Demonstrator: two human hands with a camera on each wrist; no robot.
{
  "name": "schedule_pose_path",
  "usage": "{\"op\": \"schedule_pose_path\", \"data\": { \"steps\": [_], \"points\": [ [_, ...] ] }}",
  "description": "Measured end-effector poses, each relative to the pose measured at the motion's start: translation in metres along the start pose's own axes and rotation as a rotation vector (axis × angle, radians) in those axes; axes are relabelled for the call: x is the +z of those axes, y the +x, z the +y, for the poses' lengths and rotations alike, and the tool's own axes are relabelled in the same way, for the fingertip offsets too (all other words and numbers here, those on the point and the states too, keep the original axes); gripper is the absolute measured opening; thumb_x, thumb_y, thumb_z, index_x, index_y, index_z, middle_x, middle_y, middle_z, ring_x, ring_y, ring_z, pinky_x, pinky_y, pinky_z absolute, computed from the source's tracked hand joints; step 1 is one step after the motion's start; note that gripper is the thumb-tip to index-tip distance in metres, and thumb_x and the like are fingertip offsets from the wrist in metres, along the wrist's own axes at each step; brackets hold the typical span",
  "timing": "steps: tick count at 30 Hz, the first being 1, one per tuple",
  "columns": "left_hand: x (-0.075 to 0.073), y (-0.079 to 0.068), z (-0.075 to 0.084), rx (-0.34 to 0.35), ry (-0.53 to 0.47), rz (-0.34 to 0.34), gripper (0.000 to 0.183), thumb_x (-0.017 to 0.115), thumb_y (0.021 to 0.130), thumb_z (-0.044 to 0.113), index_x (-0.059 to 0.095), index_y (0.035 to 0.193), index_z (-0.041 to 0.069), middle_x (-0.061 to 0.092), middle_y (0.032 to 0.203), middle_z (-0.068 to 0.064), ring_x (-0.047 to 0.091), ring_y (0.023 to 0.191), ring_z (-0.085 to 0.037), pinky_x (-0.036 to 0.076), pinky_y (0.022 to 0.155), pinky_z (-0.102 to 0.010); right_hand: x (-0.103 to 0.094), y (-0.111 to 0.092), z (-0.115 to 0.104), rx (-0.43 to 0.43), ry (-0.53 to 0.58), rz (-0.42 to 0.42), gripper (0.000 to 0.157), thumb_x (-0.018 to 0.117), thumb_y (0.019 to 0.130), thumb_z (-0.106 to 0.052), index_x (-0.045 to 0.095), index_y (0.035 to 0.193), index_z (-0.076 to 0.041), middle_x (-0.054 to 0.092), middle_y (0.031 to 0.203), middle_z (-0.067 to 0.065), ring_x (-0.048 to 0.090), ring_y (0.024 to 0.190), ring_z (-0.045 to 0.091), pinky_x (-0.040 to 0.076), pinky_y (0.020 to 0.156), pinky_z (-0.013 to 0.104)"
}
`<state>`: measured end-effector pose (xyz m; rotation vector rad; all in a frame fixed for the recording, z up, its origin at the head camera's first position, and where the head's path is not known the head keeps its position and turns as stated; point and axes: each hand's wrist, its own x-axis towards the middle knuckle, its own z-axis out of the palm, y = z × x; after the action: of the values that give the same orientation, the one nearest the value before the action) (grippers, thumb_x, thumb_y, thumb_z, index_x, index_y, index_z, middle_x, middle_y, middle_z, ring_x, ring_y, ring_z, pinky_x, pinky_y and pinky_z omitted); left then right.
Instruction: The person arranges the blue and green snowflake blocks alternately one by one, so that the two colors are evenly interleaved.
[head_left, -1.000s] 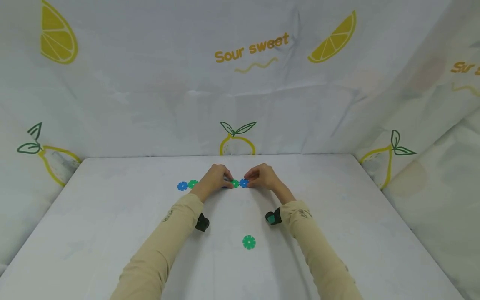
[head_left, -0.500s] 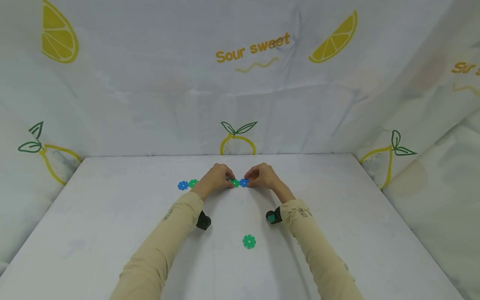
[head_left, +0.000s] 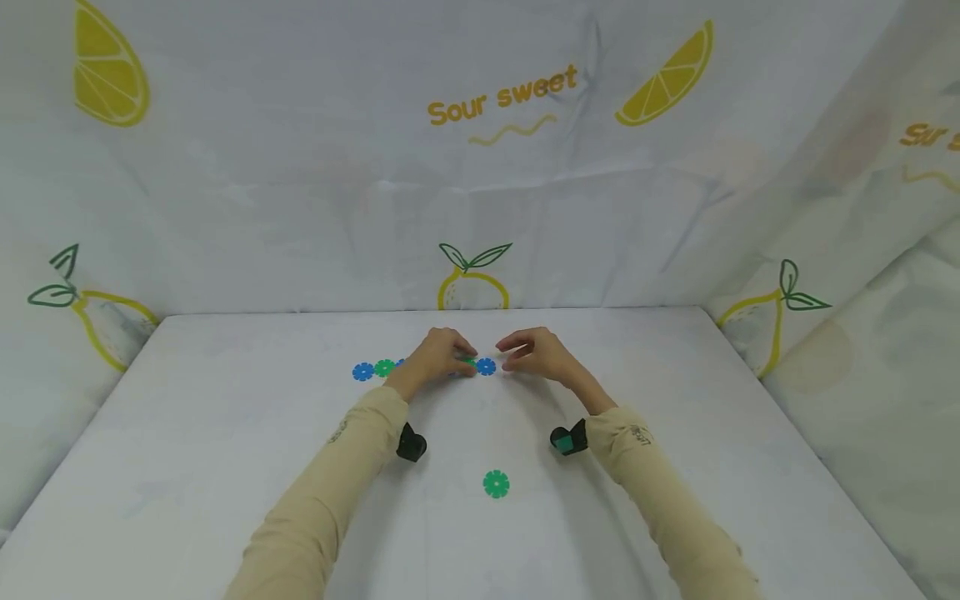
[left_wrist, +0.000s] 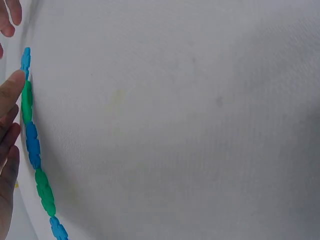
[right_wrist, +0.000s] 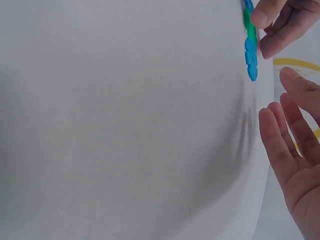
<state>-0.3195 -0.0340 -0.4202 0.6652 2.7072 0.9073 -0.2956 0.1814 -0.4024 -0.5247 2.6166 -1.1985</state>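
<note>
A row of linked snowflake discs, alternating blue and green, stretches from left to right near the back of the table; the left wrist view shows this chain (left_wrist: 33,145) edge to edge. My left hand (head_left: 433,358) pinches it near its right end, thumb over a green disc, and hides the middle of the row. Past those fingertips shows the blue end disc (head_left: 486,367). My right hand (head_left: 543,354) is just off that end, thumb and fingers spread apart with nothing between them. In the right wrist view a gap separates its fingers (right_wrist: 272,132) from the chain.
A loose green snowflake disc (head_left: 497,483) lies nearer to me on the white table (head_left: 187,467), between my forearms. Black wrist cameras hang below both sleeves. A white cloth wall (head_left: 337,225) with lemon prints rises behind the table's back edge.
My right hand has let go of the blue end disc and moved right, its fingers spreading. My left fingertips have shifted slightly right along the chain.
</note>
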Motion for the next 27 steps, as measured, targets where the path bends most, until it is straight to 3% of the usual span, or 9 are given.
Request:
{"op": "schedule_pose_path", "data": {
  "steps": [9, 17, 27],
  "points": [
    [0.007, 0.002, 0.002, -0.014, -0.008, 0.038, 0.027, 0.081, 0.077, 0.015, 0.075, 0.102, 0.005, 0.071, 0.103, -0.005, 0.061, 0.107, -0.022, 0.045, 0.097, -0.035, 0.004, -0.039, -0.008, -0.040, 0.136, -0.130, 0.036, 0.071, 0.086, -0.008, 0.062, 0.120, 0.004, 0.063, 0.121, 0.019, 0.064, 0.099, 0.025, 0.047, 0.093, 0.037],
    [0.007, 0.000, 0.005, -0.020, -0.007, 0.046, 0.024, 0.081, 0.077, 0.015, 0.076, 0.098, 0.005, 0.071, 0.103, -0.006, 0.060, 0.107, -0.023, 0.044, 0.098, -0.035, 0.021, -0.073, -0.014, -0.050, 0.206, -0.213, 0.032, 0.071, 0.087, -0.008, 0.065, 0.115, 0.003, 0.065, 0.111, 0.018, 0.063, 0.095, 0.023, 0.050, 0.081, 0.024],
    [0.011, 0.005, 0.012, -0.030, -0.007, 0.040, 0.022, 0.080, 0.078, 0.014, 0.075, 0.097, 0.005, 0.070, 0.104, -0.007, 0.059, 0.108, -0.023, 0.042, 0.101, -0.035, 0.047, -0.103, -0.016, -0.015, 0.287, -0.219, 0.031, 0.073, 0.084, -0.007, 0.066, 0.113, 0.002, 0.066, 0.101, 0.015, 0.060, 0.090, 0.018, 0.052, 0.081, 0.021]
  ]
}}
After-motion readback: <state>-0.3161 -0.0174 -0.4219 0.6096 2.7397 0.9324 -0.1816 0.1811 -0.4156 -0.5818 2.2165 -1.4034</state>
